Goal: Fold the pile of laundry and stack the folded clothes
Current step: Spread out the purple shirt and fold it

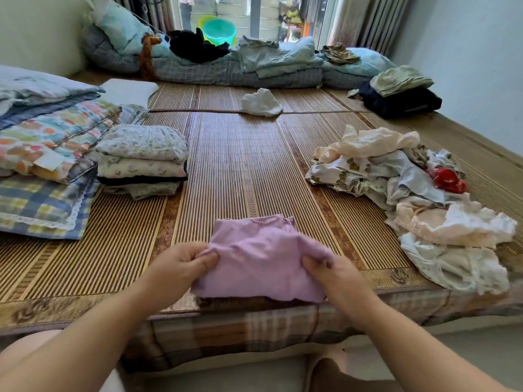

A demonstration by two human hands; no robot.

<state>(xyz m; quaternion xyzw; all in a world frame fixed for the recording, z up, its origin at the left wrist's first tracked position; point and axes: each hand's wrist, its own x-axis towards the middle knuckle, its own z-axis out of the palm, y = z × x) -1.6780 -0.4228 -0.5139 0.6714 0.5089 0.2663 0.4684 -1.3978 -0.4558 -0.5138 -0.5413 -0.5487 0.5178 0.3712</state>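
Observation:
A lilac garment [263, 256] lies partly folded on the bamboo mat [235, 165] at the bed's near edge. My left hand [181, 263] pinches its left edge, and my right hand [332, 273] grips its right edge. A stack of folded floral clothes [141, 161] stands on the mat to the left. An unfolded pile of laundry [410, 199], cream, pale blue and white with a red piece, sprawls on the right.
Folded quilts and a checked pillow [42, 154] lie at far left. A crumpled white cloth [261, 103] sits mid-mat. Bedding and black clothes [198, 46] line the far side, and a dark folded stack [402, 97] sits at back right. The wall runs along the right.

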